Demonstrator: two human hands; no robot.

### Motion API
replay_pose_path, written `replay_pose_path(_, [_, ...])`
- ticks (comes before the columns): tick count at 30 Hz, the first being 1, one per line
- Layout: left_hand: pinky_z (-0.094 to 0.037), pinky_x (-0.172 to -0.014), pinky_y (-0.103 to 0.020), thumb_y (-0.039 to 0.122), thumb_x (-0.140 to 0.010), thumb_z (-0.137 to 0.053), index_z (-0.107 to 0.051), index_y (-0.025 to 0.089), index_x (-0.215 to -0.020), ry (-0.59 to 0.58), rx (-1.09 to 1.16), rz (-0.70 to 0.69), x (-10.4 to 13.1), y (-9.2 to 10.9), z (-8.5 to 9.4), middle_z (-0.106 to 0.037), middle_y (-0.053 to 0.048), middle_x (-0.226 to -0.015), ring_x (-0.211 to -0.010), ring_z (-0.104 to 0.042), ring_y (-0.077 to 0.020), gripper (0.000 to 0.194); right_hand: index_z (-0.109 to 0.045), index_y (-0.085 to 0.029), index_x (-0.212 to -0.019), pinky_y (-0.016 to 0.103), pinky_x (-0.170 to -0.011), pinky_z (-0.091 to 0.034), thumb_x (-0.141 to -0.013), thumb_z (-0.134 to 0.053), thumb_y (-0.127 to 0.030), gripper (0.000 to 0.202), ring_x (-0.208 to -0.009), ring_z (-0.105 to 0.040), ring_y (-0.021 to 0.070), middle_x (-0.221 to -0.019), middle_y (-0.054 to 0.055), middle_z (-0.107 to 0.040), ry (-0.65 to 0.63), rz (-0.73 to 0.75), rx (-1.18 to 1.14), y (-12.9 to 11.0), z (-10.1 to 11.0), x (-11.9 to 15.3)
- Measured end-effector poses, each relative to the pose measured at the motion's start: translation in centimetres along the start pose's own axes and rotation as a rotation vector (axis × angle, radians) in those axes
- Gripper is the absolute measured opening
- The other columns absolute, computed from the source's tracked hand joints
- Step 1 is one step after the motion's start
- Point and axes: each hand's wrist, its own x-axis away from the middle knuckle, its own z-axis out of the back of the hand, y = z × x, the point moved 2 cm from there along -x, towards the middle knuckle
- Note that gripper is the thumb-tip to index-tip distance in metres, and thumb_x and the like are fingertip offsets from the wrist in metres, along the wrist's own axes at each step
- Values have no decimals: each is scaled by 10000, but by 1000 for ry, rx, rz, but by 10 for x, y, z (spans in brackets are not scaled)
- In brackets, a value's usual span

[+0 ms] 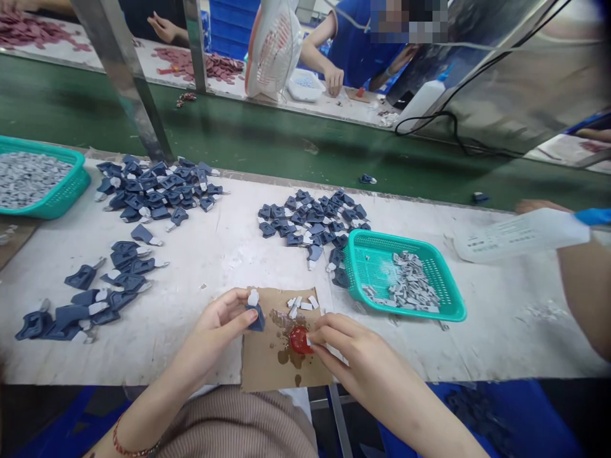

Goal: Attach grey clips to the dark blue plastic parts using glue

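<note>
White tabletop point(233, 229) before you, green strip point(267, 130) beyond. Far left of cardboard point(258, 372): teal basket point(69, 191) of pale bits. Nearer, left of cardboard: loose blue pieces point(126, 280). At cardboard's left edge: your left hand point(222, 321) pinching blue piece point(256, 320), white end up. On cardboard: white strips point(294, 307), red dish point(298, 340). At its right side: your right hand point(351, 346), fingertips closed on pale bit point(309, 341). Right of cardboard: second basket point(370, 259), grey bits point(414, 283) inside.

The red dish point(298, 341) looks like glossy plastic, the navy piece point(258, 320) matt. The cardboard point(258, 366) is dull and wet-stained, the turquoise basket point(375, 272) perforated plastic.
</note>
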Motion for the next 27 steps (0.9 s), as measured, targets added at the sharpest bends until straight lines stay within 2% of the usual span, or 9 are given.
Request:
replay_pose_path(6, [-478,-831,-261,338,-789,-766,-628,194,-947,-22,18,15,1,-6,-2,-720,-38,-976,-922,-647,-163,255,-646,-166,-847,327,-678,-525,-931,-524,-81,171,-832,-651,211,-888,63,-653,-19,-25,-26,-1,0,-1])
replay_pose_path(13, [-508,-883,-261,225,-837,-725,-650,227,-913,-67,16,-89,1,-13,-10,-739,-6,-1016,-981,-676,-151,107,-659,-184,-858,299,-682,-503,-927,-536,-96,167,-822,-648,188,-882,47,-660,-10,-59,-123,-1,3,-1])
replay_pose_path(17, [-535,-873,-257,164,-830,-715,-637,218,-878,-69,23,-130,1,-11,-20,-741,-10,-983,-1012,-681,-158,106,-665,-221,-900,239,-698,-502,-935,-570,-153,121,-831,-650,138,-906,14,-675,109,-86,-341,-2,14,-1])
replay_pose_path(21, [-558,-854,-257,145,-838,-699,-641,213,-877,-81,23,-176,2,-9,-29,-720,-16,-984,-1024,-682,-168,98,-672,-231,-877,222,-740,-501,-903,-627,-158,89,-862,-649,125,-920,3,-679,256,-51,-447,-10,24,-5])
replay_pose_path(27, [-581,-786,-236,125,-826,-702,-658,207,-876,-81,59,-268,4,-9,-34,-681,-20,-977,-967,-686,-159,106,-696,-217,-872,233,-757,-501,-878,-642,-104,126,-855,-644,127,-896,8,-685,244,12,-509,-20,22,-15])
